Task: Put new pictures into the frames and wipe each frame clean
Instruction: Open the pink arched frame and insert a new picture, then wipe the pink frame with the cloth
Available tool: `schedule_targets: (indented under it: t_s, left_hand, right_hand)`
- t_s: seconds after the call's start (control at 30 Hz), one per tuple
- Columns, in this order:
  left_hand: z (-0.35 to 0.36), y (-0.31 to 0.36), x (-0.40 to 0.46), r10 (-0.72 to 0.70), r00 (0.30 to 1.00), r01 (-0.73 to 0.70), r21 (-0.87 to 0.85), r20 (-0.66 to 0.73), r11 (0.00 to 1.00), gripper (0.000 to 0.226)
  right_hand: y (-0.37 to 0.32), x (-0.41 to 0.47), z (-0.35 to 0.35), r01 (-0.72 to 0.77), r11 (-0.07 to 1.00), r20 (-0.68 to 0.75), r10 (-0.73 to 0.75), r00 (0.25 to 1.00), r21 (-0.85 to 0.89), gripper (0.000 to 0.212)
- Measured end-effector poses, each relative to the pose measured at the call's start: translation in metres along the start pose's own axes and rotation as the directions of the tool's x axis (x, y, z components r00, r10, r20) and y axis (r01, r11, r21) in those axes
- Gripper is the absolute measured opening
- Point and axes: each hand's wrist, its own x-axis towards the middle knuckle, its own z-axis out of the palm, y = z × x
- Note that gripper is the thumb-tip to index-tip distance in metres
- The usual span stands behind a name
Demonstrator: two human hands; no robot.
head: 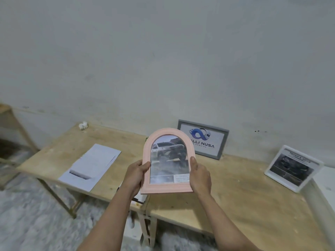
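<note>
The pink frame (167,161) with the round top is held up in the air, above the middle of the desk (235,196), with its front to the person. A car picture (169,160) is already inside it. The left hand (136,175) grips the left side and the right hand (199,176) grips the right side, thumbs on the front edge.

This looks like a check before the frame goes down or gets wiped. To do it well, keep thumbs off the clear front so no smudges stay, hold it level, and see that the picture sits straight in the arch. No cloth shows, so one would have to be found.

A grey frame (204,139) with a blue logo leans on the wall at the back edge of the desk. A white frame (293,168) stands near the right edge. Loose white papers (90,166) lie by the left front edge.
</note>
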Motion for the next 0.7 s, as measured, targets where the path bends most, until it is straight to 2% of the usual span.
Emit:
schedule_targets:
  t_s: [0.17,0.47,0.6,0.7]
  left_hand:
    - [-0.041,-0.002,0.011,-0.04,0.998,0.038,-0.048,-0.053,0.998,0.019]
    - [-0.116,-0.002,0.044,-0.139,0.99,0.142,-0.17,0.033,0.975,0.028]
    - [-0.131,-0.003,0.062,-0.155,0.988,0.153,-0.192,0.002,0.969,0.028]
    - [-0.141,-0.002,0.081,-0.148,0.987,0.132,-0.198,-0.066,0.971,0.023]
  right_hand:
    - [-0.017,-0.006,0.045,-0.009,1.0,0.031,0.009,0.999,0.009,0.065]
    - [-0.036,-0.009,0.126,-0.036,0.997,0.164,0.023,0.986,0.075,0.065]
    - [-0.042,0.0,0.155,-0.026,0.997,0.207,0.011,0.978,0.07,0.063]
    - [-0.055,0.019,0.167,-0.001,0.985,0.326,-0.055,0.944,0.171,0.066]
